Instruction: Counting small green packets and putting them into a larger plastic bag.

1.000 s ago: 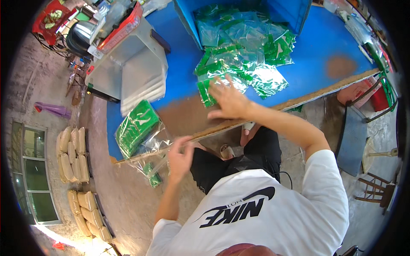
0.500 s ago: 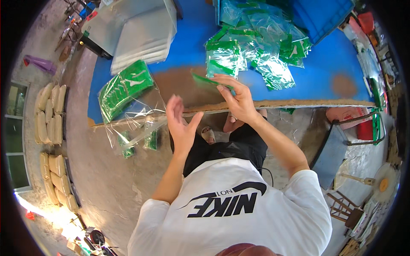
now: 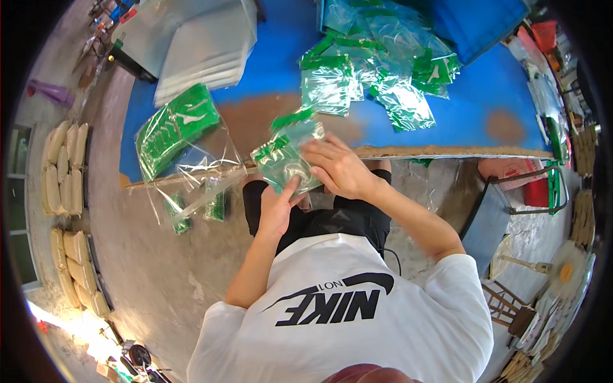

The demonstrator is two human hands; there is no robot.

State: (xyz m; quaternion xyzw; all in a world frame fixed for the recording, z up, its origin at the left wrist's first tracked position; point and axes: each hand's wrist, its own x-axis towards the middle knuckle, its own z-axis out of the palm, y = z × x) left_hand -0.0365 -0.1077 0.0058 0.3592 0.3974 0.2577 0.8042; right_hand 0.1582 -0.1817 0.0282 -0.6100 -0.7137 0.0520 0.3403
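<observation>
A small clear plastic bag with green printed bands is held flat in front of me, just off the table's near edge. My left hand pinches its lower edge, thumb on top. At the bag's right side is my right hand, thumb and fingers closing on its edge; slight blur softens the fingertips. Beyond lies a loose heap of similar green-banded bags, shiny and overlapping. To the left, a larger clear bag packed with a green stack rests on the table, its loose film hanging over the edge.
The blue table has worn brown patches and a rough front edge. A stack of translucent sheets lies at the far left, a blue crate at the far right. Small green packets are below the table edge. A metal-framed cart stands right.
The bag in my right hand has come down toward me and turned from edge-on to flat. My left hand, open and apart before, has closed on its lower edge.
</observation>
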